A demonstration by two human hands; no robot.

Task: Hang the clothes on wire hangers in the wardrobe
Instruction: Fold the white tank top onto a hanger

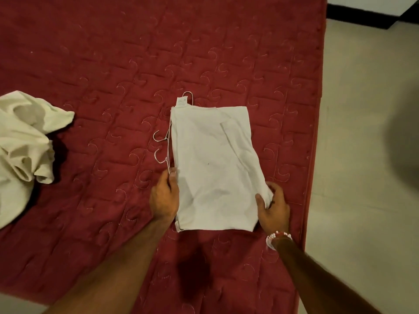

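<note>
A folded white garment [215, 166] lies on the red quilted mattress [113, 64], with a label sticking out at its far left corner. Thin wire hangers [162, 146] lie along and under its left edge; three hooks show, the rest is hidden under the cloth. My left hand [164, 198] rests at the garment's left edge with fingers on the hanger wire there. My right hand [273, 206] grips the garment's near right edge, thumb on top and fingers curled under the cloth.
A crumpled cream-white pile of clothes [25, 143] lies at the mattress's left side. The mattress edge [315, 132] runs down the right, with pale tiled floor [362, 132] beyond. A dark skirting line [362, 17] is at the top right.
</note>
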